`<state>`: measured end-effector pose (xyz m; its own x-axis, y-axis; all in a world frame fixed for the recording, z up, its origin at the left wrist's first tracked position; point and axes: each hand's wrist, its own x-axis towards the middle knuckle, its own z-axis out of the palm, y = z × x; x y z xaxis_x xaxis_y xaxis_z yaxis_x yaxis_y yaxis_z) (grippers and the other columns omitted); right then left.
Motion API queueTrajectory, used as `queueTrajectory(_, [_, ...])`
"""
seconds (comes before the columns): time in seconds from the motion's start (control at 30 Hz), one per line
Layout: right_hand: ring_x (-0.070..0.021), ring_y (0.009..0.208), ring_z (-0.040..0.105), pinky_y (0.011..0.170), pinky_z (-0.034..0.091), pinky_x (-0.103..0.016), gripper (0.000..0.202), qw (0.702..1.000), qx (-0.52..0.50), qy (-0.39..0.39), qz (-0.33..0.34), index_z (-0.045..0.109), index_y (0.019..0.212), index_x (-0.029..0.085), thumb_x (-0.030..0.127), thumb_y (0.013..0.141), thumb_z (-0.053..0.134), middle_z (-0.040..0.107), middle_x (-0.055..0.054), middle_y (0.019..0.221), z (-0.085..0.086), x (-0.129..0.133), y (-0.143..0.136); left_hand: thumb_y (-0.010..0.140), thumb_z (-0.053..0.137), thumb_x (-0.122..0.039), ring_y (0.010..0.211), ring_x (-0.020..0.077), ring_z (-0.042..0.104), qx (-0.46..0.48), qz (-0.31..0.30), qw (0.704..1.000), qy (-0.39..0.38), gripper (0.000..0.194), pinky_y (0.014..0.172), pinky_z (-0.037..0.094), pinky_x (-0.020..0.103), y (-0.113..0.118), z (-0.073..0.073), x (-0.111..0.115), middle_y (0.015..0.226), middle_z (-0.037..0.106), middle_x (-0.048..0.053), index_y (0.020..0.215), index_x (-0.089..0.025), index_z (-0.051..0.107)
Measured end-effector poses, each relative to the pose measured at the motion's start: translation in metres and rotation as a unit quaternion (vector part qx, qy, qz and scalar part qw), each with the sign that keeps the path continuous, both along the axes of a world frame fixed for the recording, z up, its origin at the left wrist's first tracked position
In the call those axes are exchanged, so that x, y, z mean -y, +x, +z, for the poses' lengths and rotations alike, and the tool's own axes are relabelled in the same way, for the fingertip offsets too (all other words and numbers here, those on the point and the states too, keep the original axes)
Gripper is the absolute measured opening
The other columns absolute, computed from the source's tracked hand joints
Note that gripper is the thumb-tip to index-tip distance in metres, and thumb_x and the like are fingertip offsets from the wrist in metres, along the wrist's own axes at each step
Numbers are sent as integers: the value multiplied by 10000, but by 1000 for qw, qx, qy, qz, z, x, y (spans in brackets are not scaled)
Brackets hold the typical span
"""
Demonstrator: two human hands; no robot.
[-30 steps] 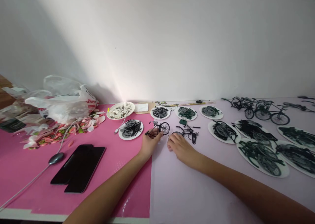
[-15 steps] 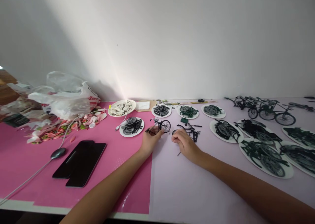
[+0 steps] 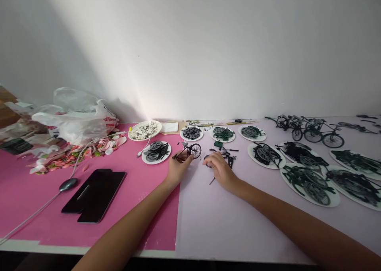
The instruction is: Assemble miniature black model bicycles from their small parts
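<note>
My left hand (image 3: 177, 170) is closed around a partly built black toy bicycle (image 3: 183, 148), whose front wheel (image 3: 195, 150) stands clear of the fingers. Just to the right, my right hand (image 3: 220, 171) has its fingers pinched together low over the table; whatever is in them is hidden. A thin dark rod (image 3: 212, 181) shows below that hand, and I cannot tell whether it is held or lying there. Loose black bicycle parts (image 3: 229, 157) lie behind the right hand, with a small green piece (image 3: 218, 144) beyond them.
White plates of bicycle parts stand around, including a near-left plate (image 3: 156, 161) and a large right plate (image 3: 335, 201). Several assembled toy bicycles (image 3: 323, 134) stand back right. At left are a bowl of white pieces (image 3: 145, 130), black phones (image 3: 102, 195), a cable (image 3: 32, 213) and plastic bags (image 3: 77, 124).
The whole view has shifted slightly, so the table's things sit a little further left. Both hands keep nearly the same pose, the left one still on the toy bicycle.
</note>
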<state>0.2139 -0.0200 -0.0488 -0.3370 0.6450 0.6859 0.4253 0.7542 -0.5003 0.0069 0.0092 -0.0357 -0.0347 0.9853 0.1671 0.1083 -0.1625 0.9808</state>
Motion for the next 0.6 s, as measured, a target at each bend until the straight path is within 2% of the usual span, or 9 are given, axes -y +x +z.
queueTrajectory(0.2, [-239,873,503,825,459,-396,234,999,-33,-15,-26,552,992,252,149,1051,349,565,-52,881,1,2,-3,755,785,-413,754,192,660,-29,4,999,31,296,702,516,293,4,3,7,842,751,72,888,-156,722])
queueTrajectory(0.43, [-243,882,525,840,469,-401,200,996,-46,-14,-69,522,1002,245,159,1044,347,582,-65,929,0,1,0,742,815,-462,736,180,638,-35,-2,999,32,324,683,500,277,9,11,16,782,726,41,840,-171,710])
queueTrajectory(0.6, [-240,899,553,828,487,-395,121,995,-69,-17,-72,518,1004,249,210,1043,411,592,-64,954,0,-1,2,706,842,-472,733,194,654,-11,-18,1000,18,366,662,516,285,12,14,20,775,737,60,851,-157,726])
